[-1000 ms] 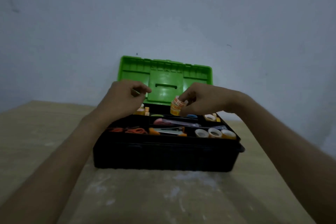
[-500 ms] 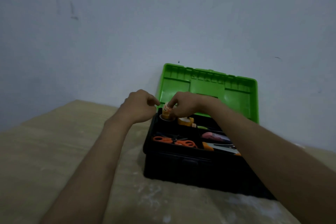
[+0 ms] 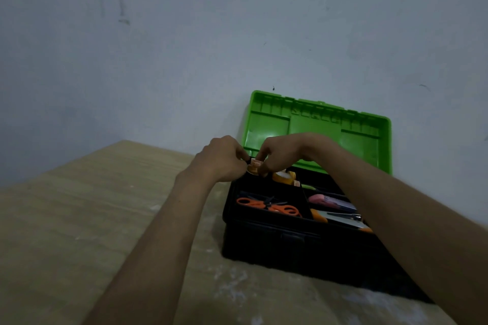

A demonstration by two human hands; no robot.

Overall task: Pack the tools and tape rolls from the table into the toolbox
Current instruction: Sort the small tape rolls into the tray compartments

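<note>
We see right hand (image 3: 277, 152) pinching 1 roll (image 3: 255, 165) over toolbox (image 3: 290, 240), frame centre. Left hand (image 3: 221, 158) curled beside it, grip unclear.

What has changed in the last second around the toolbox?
The right hand carried the small orange tape roll leftward from the middle rear to the rear left compartment of the toolbox, still pinching it. The left hand closed in beside it. The orange scissors, yellow tape roll and green lid stayed put.
</note>
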